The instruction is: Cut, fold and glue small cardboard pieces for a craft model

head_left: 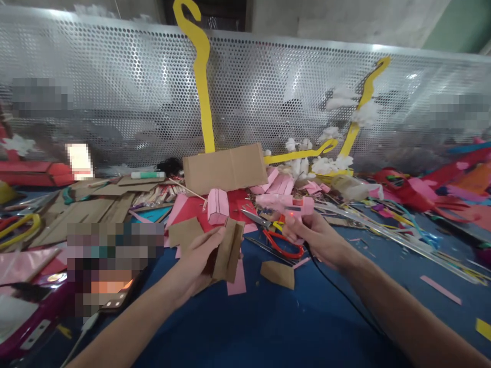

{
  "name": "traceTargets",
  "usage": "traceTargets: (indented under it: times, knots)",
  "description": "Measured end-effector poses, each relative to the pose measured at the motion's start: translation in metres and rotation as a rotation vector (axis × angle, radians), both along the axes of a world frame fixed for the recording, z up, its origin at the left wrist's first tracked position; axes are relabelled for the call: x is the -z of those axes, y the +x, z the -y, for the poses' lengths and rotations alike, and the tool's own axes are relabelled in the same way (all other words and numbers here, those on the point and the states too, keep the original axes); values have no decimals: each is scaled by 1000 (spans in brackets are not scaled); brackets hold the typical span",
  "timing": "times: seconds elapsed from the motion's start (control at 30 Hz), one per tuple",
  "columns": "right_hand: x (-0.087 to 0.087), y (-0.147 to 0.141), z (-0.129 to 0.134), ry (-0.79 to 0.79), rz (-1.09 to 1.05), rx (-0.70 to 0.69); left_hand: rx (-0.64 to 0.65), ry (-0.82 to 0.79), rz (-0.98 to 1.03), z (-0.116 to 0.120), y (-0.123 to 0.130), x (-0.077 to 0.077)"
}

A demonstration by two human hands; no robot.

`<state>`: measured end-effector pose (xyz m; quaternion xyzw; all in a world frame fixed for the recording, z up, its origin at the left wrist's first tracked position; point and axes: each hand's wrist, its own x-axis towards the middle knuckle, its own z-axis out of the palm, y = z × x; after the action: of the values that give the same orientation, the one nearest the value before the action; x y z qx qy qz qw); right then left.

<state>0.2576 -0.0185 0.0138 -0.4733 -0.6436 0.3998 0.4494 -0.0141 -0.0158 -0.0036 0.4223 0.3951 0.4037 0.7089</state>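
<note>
My left hand [199, 258] is closed around a folded piece of brown cardboard [229, 250], tilted upright above the blue table. In my right hand [312, 232] is a pink glue gun [307, 205] with a small red light. Its black cord [330, 283] runs down past my forearm, and my fingers hide part of its body. Scissors with red and yellow handles [282, 248] lie just beneath that hand. A pink paper-covered box [218, 207] stands just beyond the cardboard. A loose cardboard scrap [278, 274] lies between my hands.
A brown cardboard box [226, 168] with a tall yellow hook-shaped strip [203, 87] stands against the perforated metal panel [264, 92]. Cardboard sheets [80, 217] and a phone [120, 291] lie left. Clear glue sticks [402, 235], paper scraps and white tufts [332, 164] lie right.
</note>
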Motion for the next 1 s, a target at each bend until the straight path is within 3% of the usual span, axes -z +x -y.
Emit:
traceTargets:
  times: [0.1,0.2,0.37,0.6,0.83,1.0]
  knots:
    - [7,-8,5,15,66,-38,-58,-118,80,1,0,-2]
    - [13,-9,17,99,151,-17,-14,-86,83,3,0,-1]
    - [22,-1,28,288,348,62,68,243,29,3,-1,4]
    - [28,3,38,258,312,40,102,521,-57,5,-2,4]
    - [24,-2,41,289,295,40,-14,475,-79,2,-3,7]
    - [25,-2,42,323,376,-15,-12,470,-37,3,-2,6]
